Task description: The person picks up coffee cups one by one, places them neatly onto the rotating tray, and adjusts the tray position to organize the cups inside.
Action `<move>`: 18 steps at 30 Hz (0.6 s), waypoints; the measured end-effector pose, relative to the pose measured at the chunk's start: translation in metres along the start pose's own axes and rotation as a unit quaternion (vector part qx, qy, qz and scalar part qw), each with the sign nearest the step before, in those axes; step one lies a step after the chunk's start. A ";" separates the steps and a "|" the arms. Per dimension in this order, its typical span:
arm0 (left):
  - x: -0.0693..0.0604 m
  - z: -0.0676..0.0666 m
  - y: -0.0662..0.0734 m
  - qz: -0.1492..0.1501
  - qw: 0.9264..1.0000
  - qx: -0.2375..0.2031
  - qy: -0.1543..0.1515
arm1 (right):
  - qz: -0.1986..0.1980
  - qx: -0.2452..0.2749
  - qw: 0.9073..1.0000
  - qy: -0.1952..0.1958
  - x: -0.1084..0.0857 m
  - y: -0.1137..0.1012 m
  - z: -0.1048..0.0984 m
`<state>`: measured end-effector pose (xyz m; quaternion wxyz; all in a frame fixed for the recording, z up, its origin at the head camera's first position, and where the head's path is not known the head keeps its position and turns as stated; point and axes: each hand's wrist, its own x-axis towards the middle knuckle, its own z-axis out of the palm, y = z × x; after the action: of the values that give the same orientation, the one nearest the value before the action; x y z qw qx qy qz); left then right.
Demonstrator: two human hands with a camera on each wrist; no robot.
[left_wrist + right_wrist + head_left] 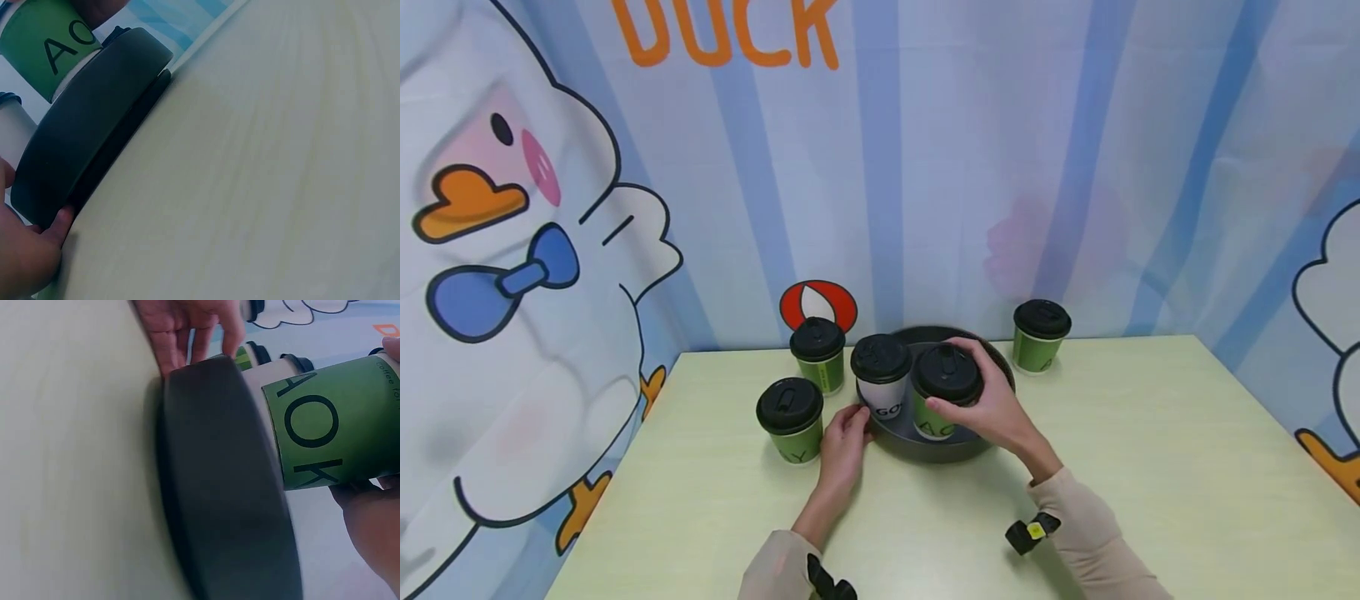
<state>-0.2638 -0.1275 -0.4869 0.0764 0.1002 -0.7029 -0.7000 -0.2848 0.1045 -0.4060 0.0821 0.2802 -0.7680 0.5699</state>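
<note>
A round dark tray (925, 450) stands on the table, with a white cup (882, 392) with a black lid inside it at the left. My right hand (996, 408) grips a green cup (934, 417) near its black lid, over the tray beside the white cup. In the right wrist view that green cup (337, 422) shows large dark letters; whether its base touches the tray floor I cannot tell. My left hand (842, 454) holds the tray's left edge between thumb and fingers; the left wrist view shows its fingers (59, 228) at the low outer wall of the tray (87, 125).
Two green cups with black lids stand left of the tray, one nearer (793, 433) beside my left hand and one behind (822, 371). Another green cup (1037, 350) is at the back right. A printed curtain (925, 167) hangs behind the table (1150, 467).
</note>
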 end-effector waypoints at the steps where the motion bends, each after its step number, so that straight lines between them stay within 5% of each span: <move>1: 0.000 0.000 0.000 0.002 1.000 0.000 0.000 | -0.001 -0.004 1.000 -0.003 0.000 0.001 0.002; 18: -0.001 -0.001 0.001 0.003 1.000 0.018 0.005 | 0.025 -0.060 0.997 -0.030 -0.003 0.023 0.021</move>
<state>-0.2623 -0.1280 -0.4861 0.0804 0.1026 -0.7154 -0.6865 -0.2897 0.0908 -0.4334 0.0610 0.2722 -0.8096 0.5164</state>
